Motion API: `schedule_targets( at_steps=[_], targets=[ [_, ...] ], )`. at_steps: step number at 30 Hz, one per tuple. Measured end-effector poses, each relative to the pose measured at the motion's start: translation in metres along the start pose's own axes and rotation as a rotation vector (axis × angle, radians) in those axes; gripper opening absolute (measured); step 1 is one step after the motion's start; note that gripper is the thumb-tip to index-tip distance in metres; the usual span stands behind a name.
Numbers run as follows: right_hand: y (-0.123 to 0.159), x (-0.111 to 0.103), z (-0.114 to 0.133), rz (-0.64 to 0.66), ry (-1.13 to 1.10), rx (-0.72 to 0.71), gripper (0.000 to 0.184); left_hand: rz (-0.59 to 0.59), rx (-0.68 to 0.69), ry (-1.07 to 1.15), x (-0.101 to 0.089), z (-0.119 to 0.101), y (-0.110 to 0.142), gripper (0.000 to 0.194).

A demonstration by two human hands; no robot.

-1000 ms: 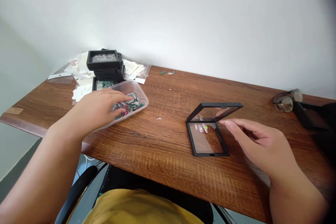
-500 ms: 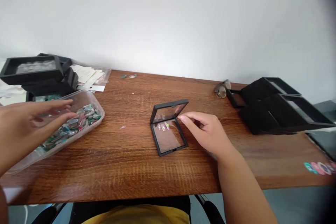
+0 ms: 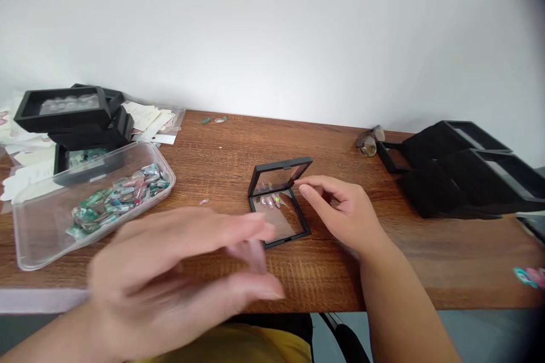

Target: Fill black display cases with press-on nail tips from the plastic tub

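A small black hinged display case [image 3: 303, 221] with clear film windows stands half open on the table. Inside, near its hinge, lie several shiny pinkish pieces shaped like false nails [image 3: 269, 201], one with a bright green flower. My right hand [image 3: 340, 210] is closed, with thumb and forefinger pinched at the case's right side by the hinge. Blurred and close to the camera, my left hand [image 3: 183, 278] is in front of the case, thumb and fingers apart, with nothing visible between them. A clear plastic tub [image 3: 34, 244] beyond it on the left holds many small green and pink wrapped pieces [image 3: 123, 195].
Black boxes [image 3: 63, 116] are stacked at the back left beside paper cards [image 3: 142, 116]. More black boxes [image 3: 451, 176] and a pair of glasses [image 3: 368, 144] are on the right. Small pieces [image 3: 219, 120] lie near the wall, and a tiny clear bit [image 3: 204, 201] left of the case.
My left hand has moved right from over the tub to in front of the case. My right hand stays at the case. The view has shifted slightly left.
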State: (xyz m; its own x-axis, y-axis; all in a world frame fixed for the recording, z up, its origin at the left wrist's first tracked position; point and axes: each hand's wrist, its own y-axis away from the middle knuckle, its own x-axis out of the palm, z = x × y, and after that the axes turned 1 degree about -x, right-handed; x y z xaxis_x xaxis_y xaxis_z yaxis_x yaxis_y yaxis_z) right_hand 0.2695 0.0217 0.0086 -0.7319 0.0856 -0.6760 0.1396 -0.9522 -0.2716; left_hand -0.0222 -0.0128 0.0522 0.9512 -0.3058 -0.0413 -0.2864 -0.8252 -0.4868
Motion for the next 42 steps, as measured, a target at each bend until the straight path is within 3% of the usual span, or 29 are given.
schedule_targets(
  at_steps=[2, 4, 8, 11, 17, 25, 29, 32, 37, 42],
  targets=[
    [0.0, -0.001, 0.003, -0.028, -0.014, -0.026, 0.021, 0.014, -0.097, 0.273, 0.025, 0.002, -0.014, 0.062],
    [0.001, -0.003, 0.008, -0.047, -0.046, -0.082, 0.016, 0.038, -0.268, 0.494, 0.036, 0.008, -0.026, 0.054],
    [0.002, -0.007, 0.019, -0.005, -0.177, -0.225, 0.012, 0.075, -0.523, 0.796, 0.035, 0.029, -0.031, 0.038],
    [0.003, -0.008, 0.023, 0.015, -0.252, -0.266, 0.019, 0.083, -0.608, 0.883, 0.033, 0.038, -0.027, 0.036],
    [0.007, -0.007, 0.022, 0.045, -0.332, -0.293, 0.021, 0.185, -0.627, 0.91, 0.035, 0.041, -0.024, 0.044],
    [0.008, 0.009, 0.034, 0.008, -0.412, -0.377, 0.022, 0.084, -0.654, 0.732, 0.046, 0.049, -0.022, 0.045],
    [0.006, 0.017, 0.04, 0.081, -0.461, -0.455, 0.023, 0.085, -0.659, 0.7, 0.046, 0.048, -0.021, 0.038],
    [0.007, 0.019, 0.041, 0.107, -0.559, -0.457, 0.024, 0.076, -0.626, 0.687, 0.048, 0.048, -0.02, 0.041],
    [0.009, 0.021, 0.038, 0.059, -0.608, -0.439, 0.006, 0.097, -0.61, 0.645, 0.051, 0.05, -0.018, 0.035],
    [0.01, 0.021, 0.038, 0.099, -0.646, -0.328, 0.017, 0.141, -0.602, 0.569, 0.052, 0.049, -0.017, 0.022]
  ],
)
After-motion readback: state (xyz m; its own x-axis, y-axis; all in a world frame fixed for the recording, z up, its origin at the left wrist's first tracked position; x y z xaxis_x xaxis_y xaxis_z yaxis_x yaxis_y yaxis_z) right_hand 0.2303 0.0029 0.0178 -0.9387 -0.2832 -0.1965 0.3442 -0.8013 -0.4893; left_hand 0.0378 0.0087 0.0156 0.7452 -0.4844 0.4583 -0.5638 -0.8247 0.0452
